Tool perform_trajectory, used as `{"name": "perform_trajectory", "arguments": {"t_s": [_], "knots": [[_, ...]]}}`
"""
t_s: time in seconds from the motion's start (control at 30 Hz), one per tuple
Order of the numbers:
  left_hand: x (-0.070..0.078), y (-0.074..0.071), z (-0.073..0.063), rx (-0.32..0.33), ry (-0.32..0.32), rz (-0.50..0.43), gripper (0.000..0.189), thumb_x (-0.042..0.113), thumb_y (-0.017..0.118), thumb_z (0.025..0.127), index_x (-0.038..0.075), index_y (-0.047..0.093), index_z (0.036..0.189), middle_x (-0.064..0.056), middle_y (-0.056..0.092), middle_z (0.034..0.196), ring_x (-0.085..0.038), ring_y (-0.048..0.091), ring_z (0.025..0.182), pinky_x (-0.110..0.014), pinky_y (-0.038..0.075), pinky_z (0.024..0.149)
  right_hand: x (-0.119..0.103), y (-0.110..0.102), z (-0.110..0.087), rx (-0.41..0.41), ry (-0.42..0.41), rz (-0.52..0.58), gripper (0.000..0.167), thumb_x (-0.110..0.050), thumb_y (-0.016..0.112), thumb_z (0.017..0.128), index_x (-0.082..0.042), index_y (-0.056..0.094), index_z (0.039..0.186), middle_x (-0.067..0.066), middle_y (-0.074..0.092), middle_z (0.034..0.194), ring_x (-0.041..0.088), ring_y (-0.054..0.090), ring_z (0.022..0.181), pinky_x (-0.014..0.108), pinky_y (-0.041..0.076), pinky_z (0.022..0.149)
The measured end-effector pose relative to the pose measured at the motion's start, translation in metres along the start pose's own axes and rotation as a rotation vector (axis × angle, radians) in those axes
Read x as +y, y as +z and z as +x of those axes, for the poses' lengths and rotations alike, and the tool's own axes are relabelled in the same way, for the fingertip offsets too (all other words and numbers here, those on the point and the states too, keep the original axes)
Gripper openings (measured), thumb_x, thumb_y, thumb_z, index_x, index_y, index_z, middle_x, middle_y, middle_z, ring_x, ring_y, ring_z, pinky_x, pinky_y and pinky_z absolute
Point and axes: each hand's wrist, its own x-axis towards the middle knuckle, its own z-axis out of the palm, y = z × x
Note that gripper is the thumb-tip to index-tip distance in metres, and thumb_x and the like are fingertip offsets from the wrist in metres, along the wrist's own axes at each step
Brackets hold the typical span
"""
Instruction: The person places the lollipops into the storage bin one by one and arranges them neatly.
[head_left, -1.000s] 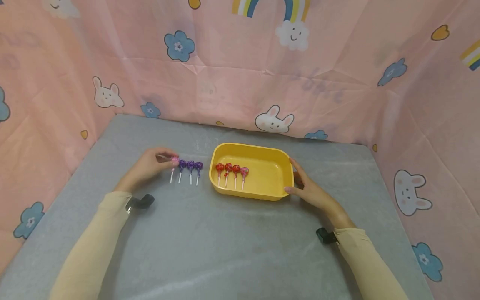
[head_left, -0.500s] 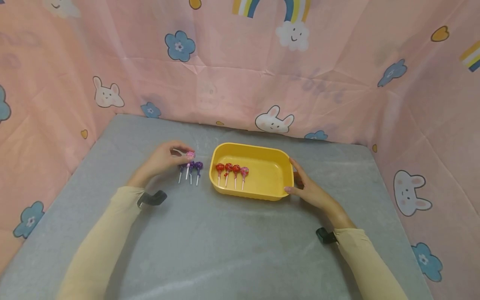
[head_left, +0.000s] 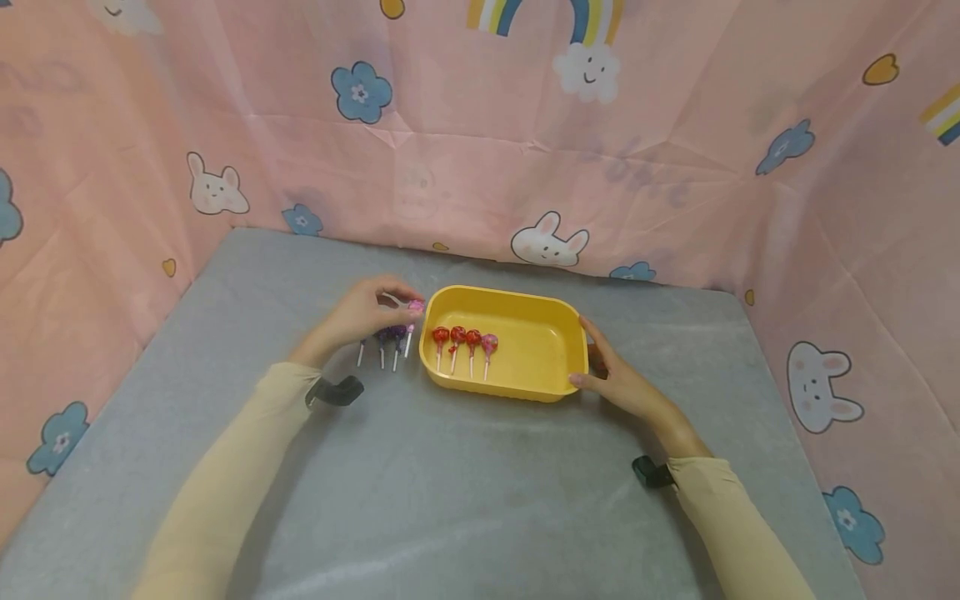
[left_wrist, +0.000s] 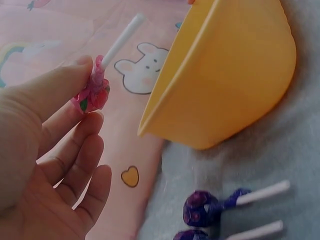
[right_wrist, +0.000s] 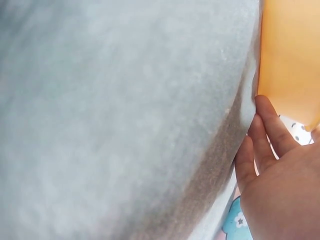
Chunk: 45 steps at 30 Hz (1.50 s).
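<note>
My left hand (head_left: 362, 315) pinches a pink-wrapped lollipop (left_wrist: 93, 94) by its head between thumb and forefinger, close to the left end of a yellow box (head_left: 534, 362). In the left wrist view its white stick points up and right while the other fingers curl loosely below. Purple lollipops (left_wrist: 201, 208) lie on the grey tabletop under this hand, partly hidden by it in the head view. Inside the box, red lollipops (head_left: 457, 335) and a pink lollipop (head_left: 489, 342) form a row at the left. My right hand (head_left: 618, 377) rests against the box's right end, fingers extended and thumb at the rim.
Grey cloth (head_left: 480, 500) covers the tabletop. A pink curtain (head_left: 450, 167) printed with rabbits, flowers and rainbows stands at the back and both sides. Each wrist carries a dark camera mount (head_left: 335, 392).
My left hand has lifted the pink lollipop from the left of the purple row and carried it rightward over them to the box's left rim. The right hand and box have stayed put.
</note>
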Motion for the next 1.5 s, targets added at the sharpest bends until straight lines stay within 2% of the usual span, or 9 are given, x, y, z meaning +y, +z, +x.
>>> {"name": "perform_trajectory", "arguments": {"t_s": [0.33,0.57,0.83,1.03,1.27,1.5], "knots": [[0.015,0.016,0.017,-0.019,0.055,0.011,0.034,0.033,0.076,0.087,0.013,0.072,0.114,-0.006,0.068,0.116,-0.023,0.061,0.111,-0.041,0.051,0.100,0.002,0.000,0.002,0.003,0.000,-0.010,0.095,-0.033,0.067,0.094,-0.048,-0.005,0.155,0.018,0.048,0.142,0.032,0.051,0.122,0.054,0.042,0.108],[0.025,0.026,0.027,-0.030,0.081,0.024,0.033,0.032,0.075,0.088,0.012,0.071,0.114,-0.006,0.070,0.113,-0.022,0.062,0.107,-0.038,0.051,0.099,0.001,0.001,0.002,-0.003,0.003,0.000,0.096,-0.033,0.067,0.094,-0.049,-0.005,0.154,0.020,0.044,0.147,0.035,0.049,0.128,0.061,0.038,0.112],[0.036,0.040,0.041,-0.042,0.096,0.009,0.031,0.030,0.075,0.089,0.011,0.072,0.113,-0.005,0.071,0.109,-0.020,0.063,0.102,-0.035,0.053,0.095,0.002,0.002,0.002,-0.001,-0.007,-0.003,0.096,-0.031,0.067,0.095,-0.048,-0.006,0.155,0.020,0.046,0.144,0.036,0.050,0.126,0.061,0.039,0.110],[0.041,0.049,0.049,-0.046,0.110,-0.009,0.028,0.027,0.075,0.088,0.010,0.073,0.111,-0.006,0.071,0.106,-0.019,0.063,0.096,-0.030,0.054,0.087,0.003,0.003,0.002,-0.001,-0.010,-0.006,0.096,-0.031,0.067,0.095,-0.049,-0.006,0.155,0.020,0.046,0.144,0.036,0.050,0.127,0.062,0.039,0.110],[0.045,0.061,0.059,-0.062,0.117,-0.023,0.028,0.022,0.076,0.087,0.008,0.073,0.111,-0.008,0.070,0.108,-0.020,0.063,0.101,-0.032,0.054,0.095,0.002,0.002,0.002,0.003,-0.006,-0.003,0.096,-0.031,0.067,0.094,-0.048,-0.006,0.155,0.020,0.046,0.144,0.036,0.048,0.128,0.064,0.036,0.111],[0.048,0.072,0.068,-0.072,0.138,-0.015,0.028,0.023,0.077,0.087,0.009,0.074,0.111,-0.007,0.072,0.107,-0.018,0.064,0.098,-0.029,0.055,0.092,0.003,0.002,0.002,0.000,-0.014,-0.003,0.096,-0.030,0.066,0.095,-0.047,-0.006,0.155,0.021,0.046,0.145,0.037,0.048,0.129,0.063,0.037,0.111]]}}
